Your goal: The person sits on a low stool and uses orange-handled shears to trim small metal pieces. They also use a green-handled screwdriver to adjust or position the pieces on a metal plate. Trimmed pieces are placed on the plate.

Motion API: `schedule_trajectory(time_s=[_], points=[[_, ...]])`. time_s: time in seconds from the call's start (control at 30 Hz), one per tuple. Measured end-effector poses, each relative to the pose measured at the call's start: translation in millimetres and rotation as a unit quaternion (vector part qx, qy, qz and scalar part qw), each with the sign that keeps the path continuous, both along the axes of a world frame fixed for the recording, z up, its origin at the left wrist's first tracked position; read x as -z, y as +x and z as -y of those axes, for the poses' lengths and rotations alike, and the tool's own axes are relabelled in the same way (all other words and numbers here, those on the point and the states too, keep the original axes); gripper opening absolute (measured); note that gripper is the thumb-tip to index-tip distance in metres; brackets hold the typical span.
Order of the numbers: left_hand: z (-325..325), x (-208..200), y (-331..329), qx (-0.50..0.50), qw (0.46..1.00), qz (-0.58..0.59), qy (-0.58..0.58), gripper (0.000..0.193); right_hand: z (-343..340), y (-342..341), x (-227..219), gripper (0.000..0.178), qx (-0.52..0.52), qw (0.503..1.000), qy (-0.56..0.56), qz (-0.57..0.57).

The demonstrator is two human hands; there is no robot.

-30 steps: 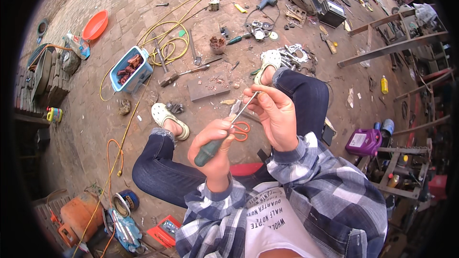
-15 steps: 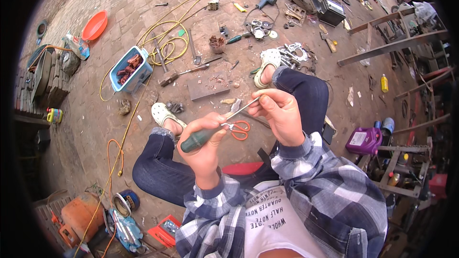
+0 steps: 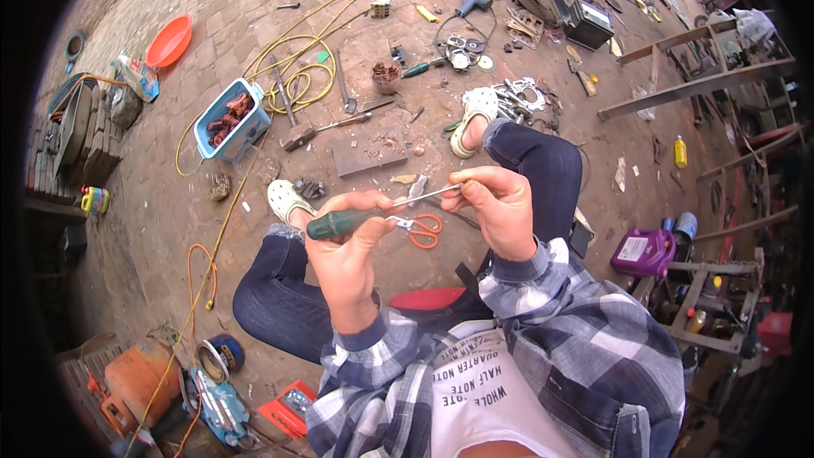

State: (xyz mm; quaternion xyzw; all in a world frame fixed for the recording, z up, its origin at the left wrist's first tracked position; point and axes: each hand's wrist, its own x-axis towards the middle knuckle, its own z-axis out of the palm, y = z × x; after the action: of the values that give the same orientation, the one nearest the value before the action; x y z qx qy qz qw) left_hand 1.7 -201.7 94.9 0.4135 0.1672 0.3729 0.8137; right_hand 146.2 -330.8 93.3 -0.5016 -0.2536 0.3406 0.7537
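A screwdriver with a dark green handle point(image 3: 333, 225) is held between my two hands, above my lap and nearly level. My left hand point(image 3: 346, 265) is closed on its handle, thumb and fingers along the front end. My right hand point(image 3: 500, 214) pinches the far end of the thin metal shaft between thumb and fingers; the very tip is hidden there. Below the shaft, orange-handled scissors point(image 3: 426, 231) lie on the ground between my legs. Past my hands a flat grey block point(image 3: 370, 153) carries scattered copper-coloured bits.
A hammer point(image 3: 322, 130) lies beyond the block, near a blue bin point(image 3: 231, 123) of copper-coloured pieces. Yellow cord point(image 3: 318, 59) coils across the brick ground. Metal parts point(image 3: 526, 97) lie beside my right shoe. A purple jug point(image 3: 644, 253) and metal frames point(image 3: 708, 85) stand at right.
The screwdriver has turned closer to level, its handle shifting up and left with my left hand. My right hand has lowered slightly and still pinches the shaft's end.
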Motion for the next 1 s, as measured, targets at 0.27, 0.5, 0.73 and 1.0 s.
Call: schedule_trajectory(time_s=[0.27, 0.5, 0.73, 1.0], points=[[3, -1, -1, -0.006, 0.998, 0.029, -0.062, 0.030, -3, 0, 1, 0.022, -0.004, 0.999, 0.049, 0.010], [15, 0, -4, -0.067, 0.993, 0.082, -0.044, 0.028, -3, 2, 1, 0.025, -0.044, 0.987, 0.115, -0.105], [21, -5, -5, -0.087, 0.993, 0.067, 0.034, 0.025, -5, 1, -7, 0.026, -0.052, 0.989, 0.096, -0.097], [32, -16, -1, -0.145, 0.953, -0.062, 0.259, 0.017, -10, -19, -12, 0.019, -0.039, 0.997, 0.056, -0.028]])
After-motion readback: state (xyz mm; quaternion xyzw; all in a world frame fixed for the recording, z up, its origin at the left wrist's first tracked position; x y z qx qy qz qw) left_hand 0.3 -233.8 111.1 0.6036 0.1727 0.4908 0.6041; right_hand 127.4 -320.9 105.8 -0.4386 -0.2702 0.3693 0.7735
